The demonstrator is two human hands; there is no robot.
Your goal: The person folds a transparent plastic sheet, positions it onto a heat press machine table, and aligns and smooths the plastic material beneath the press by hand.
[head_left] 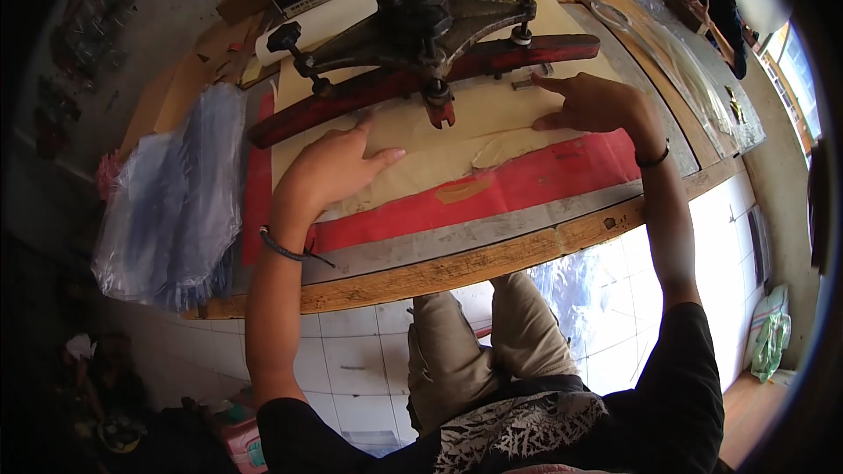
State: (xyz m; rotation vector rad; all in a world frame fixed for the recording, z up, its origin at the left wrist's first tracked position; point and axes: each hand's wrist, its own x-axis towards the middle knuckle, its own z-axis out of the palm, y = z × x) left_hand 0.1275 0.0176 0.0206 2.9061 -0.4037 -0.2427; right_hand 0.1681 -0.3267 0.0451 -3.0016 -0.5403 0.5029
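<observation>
The left hand [329, 167] and right hand [604, 105] were held spread over the yellowish sheet [421, 158]. They could have been pinched had the red bar [364, 95] been lowered.

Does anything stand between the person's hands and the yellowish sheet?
Nothing visible stands between the left hand or right hand and the sheet; the red bar crosses over it, just beyond both hands.

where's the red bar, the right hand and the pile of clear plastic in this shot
red bar [351, 96]: head view, on its left half
right hand [601, 105]: head view, back of the hand
pile of clear plastic [171, 202]: head view, middle
</observation>
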